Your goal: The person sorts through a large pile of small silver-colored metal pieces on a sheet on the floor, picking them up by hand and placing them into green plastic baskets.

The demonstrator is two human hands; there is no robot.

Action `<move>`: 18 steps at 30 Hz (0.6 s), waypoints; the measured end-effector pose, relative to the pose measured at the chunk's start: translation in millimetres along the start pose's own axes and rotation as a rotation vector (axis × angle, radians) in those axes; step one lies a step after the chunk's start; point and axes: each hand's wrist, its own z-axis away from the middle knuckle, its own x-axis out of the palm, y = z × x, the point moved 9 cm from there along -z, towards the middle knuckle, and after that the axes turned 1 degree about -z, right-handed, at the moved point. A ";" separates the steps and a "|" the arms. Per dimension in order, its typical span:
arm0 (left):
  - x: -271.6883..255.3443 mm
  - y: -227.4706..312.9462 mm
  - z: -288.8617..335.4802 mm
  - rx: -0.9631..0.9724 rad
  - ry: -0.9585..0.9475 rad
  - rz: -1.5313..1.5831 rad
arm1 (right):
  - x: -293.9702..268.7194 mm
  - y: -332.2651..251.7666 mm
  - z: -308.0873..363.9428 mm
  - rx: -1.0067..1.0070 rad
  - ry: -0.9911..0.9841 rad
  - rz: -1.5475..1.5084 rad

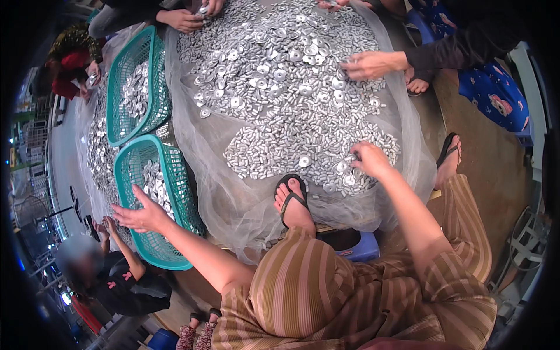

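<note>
My left hand [143,214] is stretched out over the near teal basket [181,224], fingers spread and nothing in them. Inside that basket lie round silver metal discs [156,185], each with a raised centre. On the right, the fingers of my right hand [371,160] are bent together at the near right part of a heap of small silver metal cylinders [274,149]. Whatever they pinch is too small to make out. More discs are scattered through the heap, among them a disc [304,161] left of this hand.
A second teal basket [153,96] of discs stands beyond the first. Sheer white netting [204,175] lies under the heap. Across it, a co-worker's hand [370,65] reaches in from the right and another co-worker's hand [182,21] from the far side. My sandalled foot [294,204] rests at the near edge.
</note>
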 end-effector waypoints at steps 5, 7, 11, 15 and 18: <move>81.0 132.7 138.3 0.205 -0.896 0.653 | -1.9 5.3 -4.6 0.033 -0.022 -0.061; 73.1 195.3 220.4 0.480 -1.213 0.690 | -5.0 8.0 -10.0 -0.002 -0.003 -0.236; 55.9 240.3 279.8 0.759 -1.279 0.787 | 1.7 31.9 -14.5 0.194 -0.019 -0.866; 69.4 239.0 276.9 0.551 -1.328 0.849 | -12.1 34.5 -10.1 0.152 0.104 -0.512; 64.0 239.1 281.3 0.417 -1.402 1.003 | -14.6 -4.3 1.2 0.077 0.064 -0.151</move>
